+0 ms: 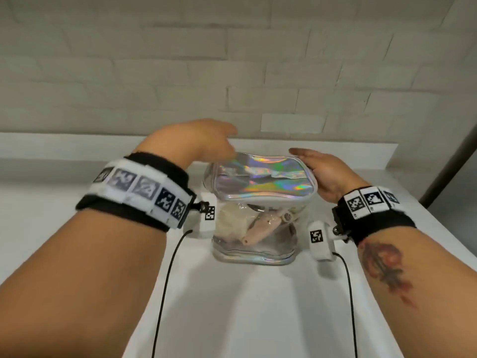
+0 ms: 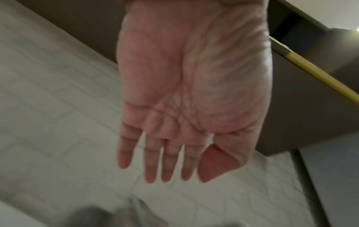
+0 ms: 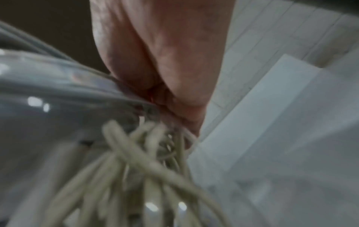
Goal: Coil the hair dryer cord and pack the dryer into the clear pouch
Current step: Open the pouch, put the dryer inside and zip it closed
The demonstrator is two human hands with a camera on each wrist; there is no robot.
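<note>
The pouch (image 1: 254,220) stands upright on the worktop (image 1: 258,306), midway between the two forearms and in front of the wall (image 1: 232,60) at the back. Inside it, the hair dryer (image 1: 260,227) lies tilted, with the coiled cord (image 3: 136,169) packed against the right side wall. The left hand (image 1: 204,140) is over the pouch's far left top corner. The right hand (image 1: 320,169) lies against the right edge of the pouch's top.

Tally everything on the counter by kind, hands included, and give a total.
Hands: 2, left and right
Pouch: 1
Hair dryer: 1
Coiled cord: 1
Total: 5
</note>
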